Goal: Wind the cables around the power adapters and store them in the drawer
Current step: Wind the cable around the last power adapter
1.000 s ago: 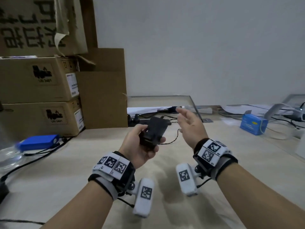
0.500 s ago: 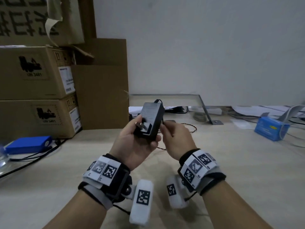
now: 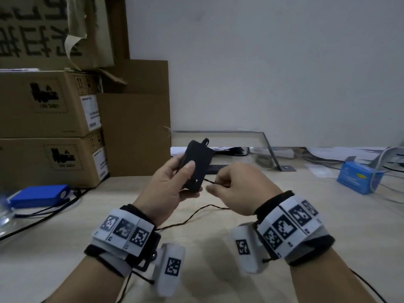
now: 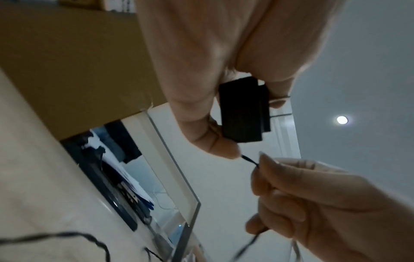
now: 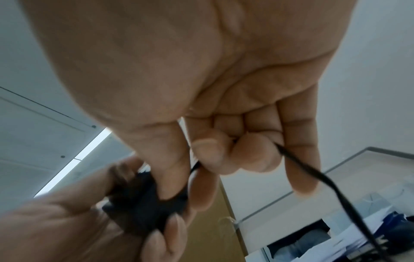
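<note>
My left hand [image 3: 170,184] grips a black power adapter [image 3: 197,164] above the desk, thumb across its face. The adapter [image 4: 243,111] shows between thumb and fingers in the left wrist view. Its thin black cable [image 3: 209,182] runs from the adapter's lower end into my right hand [image 3: 238,189], which pinches it just to the right. In the right wrist view the cable [image 5: 313,173] passes through my curled right fingers [image 5: 226,156] and trails down. More cable [image 3: 192,217] hangs slack over the desk below both hands. No drawer is in view.
Stacked cardboard boxes [image 3: 50,125] stand at the left against the wall. A blue flat device [image 3: 37,195] with black leads lies at the left desk edge. A blue box [image 3: 358,180] and papers sit at the right. A metal bracket [image 3: 269,147] stands behind the hands.
My right hand went from open and apart to beside the adapter, and now pinches the cable and has drawn right. The left hand turned the adapter; its prongs no longer show.
</note>
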